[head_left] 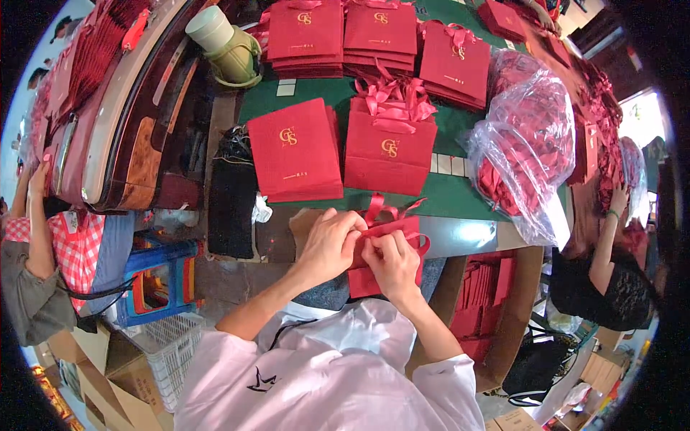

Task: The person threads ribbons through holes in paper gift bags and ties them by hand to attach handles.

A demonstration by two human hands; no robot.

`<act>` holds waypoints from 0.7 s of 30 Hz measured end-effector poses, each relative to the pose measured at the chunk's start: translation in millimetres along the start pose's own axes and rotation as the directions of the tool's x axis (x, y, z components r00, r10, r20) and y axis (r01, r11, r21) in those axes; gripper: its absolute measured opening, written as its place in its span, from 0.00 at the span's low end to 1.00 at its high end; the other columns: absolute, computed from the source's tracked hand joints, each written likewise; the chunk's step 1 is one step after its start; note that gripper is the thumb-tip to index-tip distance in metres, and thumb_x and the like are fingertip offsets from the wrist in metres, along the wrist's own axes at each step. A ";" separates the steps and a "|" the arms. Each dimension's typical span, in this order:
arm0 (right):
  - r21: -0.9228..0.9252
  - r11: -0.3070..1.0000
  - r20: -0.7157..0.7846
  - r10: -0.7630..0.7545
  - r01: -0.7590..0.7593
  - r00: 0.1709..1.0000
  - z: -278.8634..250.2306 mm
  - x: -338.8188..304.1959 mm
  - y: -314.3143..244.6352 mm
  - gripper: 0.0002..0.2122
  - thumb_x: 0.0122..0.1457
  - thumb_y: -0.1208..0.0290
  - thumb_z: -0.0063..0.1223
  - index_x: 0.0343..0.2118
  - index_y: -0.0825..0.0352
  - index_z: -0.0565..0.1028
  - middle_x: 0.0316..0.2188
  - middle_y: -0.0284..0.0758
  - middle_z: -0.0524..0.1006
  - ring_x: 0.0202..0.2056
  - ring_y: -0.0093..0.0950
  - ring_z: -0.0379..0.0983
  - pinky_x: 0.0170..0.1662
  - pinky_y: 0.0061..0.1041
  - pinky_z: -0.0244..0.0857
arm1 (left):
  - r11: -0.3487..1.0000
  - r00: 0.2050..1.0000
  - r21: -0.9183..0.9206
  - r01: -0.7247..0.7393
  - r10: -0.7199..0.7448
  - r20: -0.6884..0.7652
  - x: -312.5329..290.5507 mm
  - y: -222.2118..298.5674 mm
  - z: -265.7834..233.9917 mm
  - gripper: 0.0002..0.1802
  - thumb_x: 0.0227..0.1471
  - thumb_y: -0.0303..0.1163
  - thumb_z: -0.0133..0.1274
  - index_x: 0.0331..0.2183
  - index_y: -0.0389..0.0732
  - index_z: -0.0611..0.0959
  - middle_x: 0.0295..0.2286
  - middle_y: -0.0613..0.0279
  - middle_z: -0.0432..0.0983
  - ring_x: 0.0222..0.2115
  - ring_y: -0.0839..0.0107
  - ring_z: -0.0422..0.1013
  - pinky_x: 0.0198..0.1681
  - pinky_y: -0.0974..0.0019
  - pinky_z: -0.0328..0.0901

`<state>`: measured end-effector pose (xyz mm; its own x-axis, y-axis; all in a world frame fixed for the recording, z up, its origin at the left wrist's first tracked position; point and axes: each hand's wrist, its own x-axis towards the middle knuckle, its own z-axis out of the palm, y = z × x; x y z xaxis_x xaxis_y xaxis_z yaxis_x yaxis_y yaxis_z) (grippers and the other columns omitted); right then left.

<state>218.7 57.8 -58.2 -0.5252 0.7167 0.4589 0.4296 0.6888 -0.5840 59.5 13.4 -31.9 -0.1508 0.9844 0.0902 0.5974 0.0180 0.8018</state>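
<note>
A small red paper gift bag (361, 283) is held at the table's near edge, in front of my body. Both hands are closed at its upper part. My left hand (332, 243) pinches near the top left of the bag, and my right hand (392, 264) pinches just beside it with bent fingers. Loops of red ribbon (383, 209) stick up and out past my fingers. What lies between my fingertips is hidden. Just beyond stands a stack of red bags with ribbon handles (389, 154), and to its left a stack of flat red bags without visible ribbons (296, 154).
More red bag stacks (305, 32) line the far side of the green table (327, 93). A clear plastic sack of red ribbons (521, 144) is at right, a green-and-cream flask (233, 54) at upper left. A cardboard box of red bags (521, 316) stands below right. Other people work on both sides.
</note>
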 end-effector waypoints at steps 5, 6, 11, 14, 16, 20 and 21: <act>0.010 1.000 0.038 -0.015 0.014 0.999 -4.2 -2.4 2.6 0.10 0.47 0.75 0.66 0.27 0.62 0.73 0.24 0.34 0.70 0.24 0.33 0.73 0.24 0.31 0.67 | 0.998 0.998 0.025 -0.059 0.060 -0.014 -3.0 3.8 1.3 0.06 0.50 0.21 0.54 0.33 0.39 0.78 0.26 0.57 0.78 0.31 0.55 0.70 0.37 0.55 0.64; 0.024 0.999 0.060 0.036 -0.038 0.998 -7.2 -1.9 0.6 0.09 0.48 0.75 0.66 0.29 0.62 0.74 0.25 0.35 0.71 0.25 0.34 0.73 0.26 0.32 0.68 | 0.997 0.997 0.028 -0.068 0.068 -0.023 -3.2 4.0 1.3 0.06 0.49 0.21 0.55 0.33 0.39 0.78 0.26 0.57 0.78 0.31 0.56 0.71 0.37 0.55 0.64; 0.127 0.966 0.185 0.201 -0.226 0.962 -33.6 16.6 -12.2 0.08 0.50 0.77 0.64 0.33 0.67 0.78 0.29 0.38 0.75 0.29 0.37 0.75 0.31 0.32 0.69 | 0.998 0.998 0.024 -0.063 0.064 -0.017 -5.9 3.2 1.9 0.08 0.47 0.25 0.60 0.32 0.39 0.78 0.28 0.58 0.79 0.32 0.57 0.72 0.37 0.57 0.64; 0.155 0.975 0.200 0.125 -0.157 0.972 -49.4 27.7 -10.1 0.07 0.50 0.78 0.63 0.33 0.67 0.79 0.29 0.39 0.75 0.32 0.38 0.75 0.35 0.33 0.69 | 0.993 0.995 0.071 -0.093 0.095 -0.027 -9.7 1.8 3.7 0.10 0.46 0.28 0.62 0.32 0.40 0.78 0.29 0.59 0.78 0.32 0.57 0.71 0.38 0.57 0.63; 0.164 0.970 0.217 0.141 -0.178 0.966 -54.4 31.0 -5.4 0.07 0.51 0.78 0.62 0.34 0.67 0.79 0.30 0.39 0.76 0.34 0.39 0.74 0.38 0.34 0.69 | 0.990 0.994 0.095 -0.108 0.109 -0.013 -12.1 3.6 5.4 0.11 0.47 0.30 0.62 0.32 0.41 0.77 0.29 0.59 0.77 0.32 0.56 0.70 0.39 0.56 0.63; 0.134 0.971 0.314 0.147 -0.197 0.938 -56.9 37.2 5.7 0.05 0.52 0.77 0.61 0.32 0.68 0.80 0.28 0.40 0.76 0.32 0.39 0.75 0.36 0.34 0.69 | 0.965 0.979 0.189 -0.183 0.196 -0.052 -16.3 14.0 9.8 0.08 0.43 0.29 0.63 0.28 0.42 0.80 0.27 0.65 0.77 0.30 0.62 0.68 0.36 0.60 0.63; 0.137 0.956 0.425 0.178 -0.258 0.888 -59.5 40.6 7.7 0.04 0.53 0.76 0.60 0.31 0.68 0.80 0.28 0.40 0.76 0.32 0.39 0.75 0.36 0.33 0.69 | 0.951 0.971 0.217 -0.221 0.235 -0.042 -17.5 14.4 10.5 0.07 0.43 0.28 0.63 0.28 0.43 0.81 0.27 0.65 0.77 0.30 0.62 0.68 0.35 0.60 0.63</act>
<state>244.4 98.7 -4.3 -0.7017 0.7122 0.0189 0.4452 0.4591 -0.7687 79.0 -1.8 -28.1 -0.0390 0.9529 0.3007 0.7723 -0.1622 0.6142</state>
